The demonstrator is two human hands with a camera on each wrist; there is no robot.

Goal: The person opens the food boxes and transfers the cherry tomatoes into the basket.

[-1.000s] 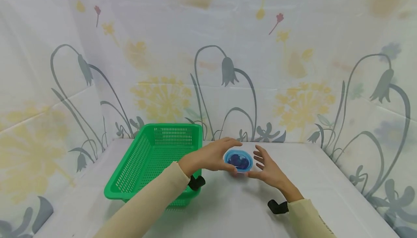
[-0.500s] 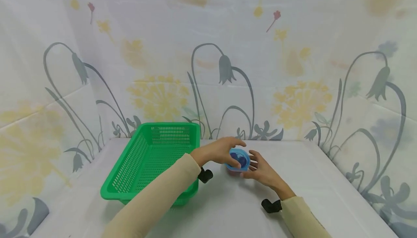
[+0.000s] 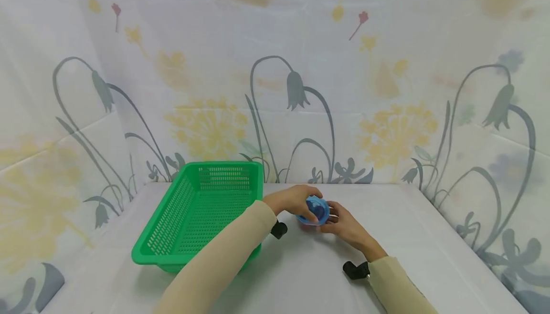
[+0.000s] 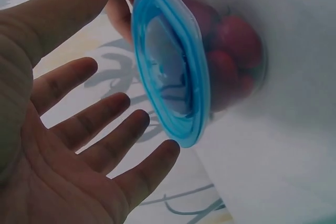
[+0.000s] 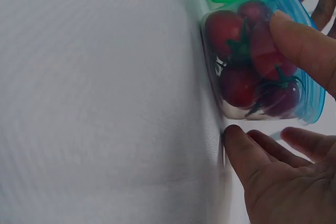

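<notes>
A clear food container (image 3: 318, 208) with a blue lid (image 4: 195, 85) stands on the white table, right of centre. Red tomatoes (image 5: 224, 32) with green stems show through its wall. My left hand (image 3: 293, 200) spans the lid from the left and pinches it, thumb (image 5: 307, 45) over the near side and rim. One of its fingertips (image 4: 171, 148) meets the lid's corner; the other fingers stay spread apart. On the container's right, my right hand (image 3: 347, 228) is loosely cupped, its fingertips (image 5: 234, 132) close beside the wall with a narrow gap showing in the right wrist view.
A green plastic basket (image 3: 150, 252) with slotted walls sits to the left, my left forearm crossing its near right corner. White cloth (image 3: 309, 276) covers the table. A flower-printed sheet (image 3: 206, 66) hangs behind and at both sides.
My left hand has moved right, from beside the container onto its lid, fingers closing on the rim. My right hand has drawn slightly nearer to it. The head view has shifted a little.
</notes>
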